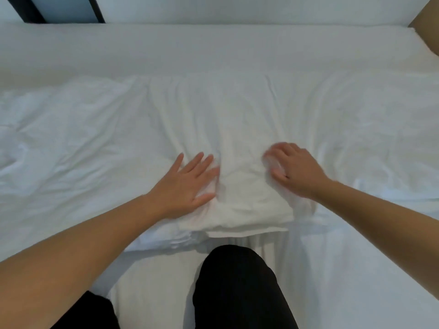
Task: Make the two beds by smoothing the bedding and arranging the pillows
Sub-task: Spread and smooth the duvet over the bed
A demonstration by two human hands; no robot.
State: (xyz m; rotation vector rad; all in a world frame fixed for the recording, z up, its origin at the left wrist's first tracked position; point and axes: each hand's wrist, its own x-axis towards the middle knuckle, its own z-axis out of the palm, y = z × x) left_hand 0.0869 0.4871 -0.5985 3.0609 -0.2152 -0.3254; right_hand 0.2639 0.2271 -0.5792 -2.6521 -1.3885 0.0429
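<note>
White duvet lies wrinkled, near edge bunched up.

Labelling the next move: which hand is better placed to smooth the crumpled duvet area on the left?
Left, likely. The left hand lies flat, fingers straight, on the duvet beside the crumpled area. The right hand is blurred, its fingers look curled, and it is farther from that area.
</note>
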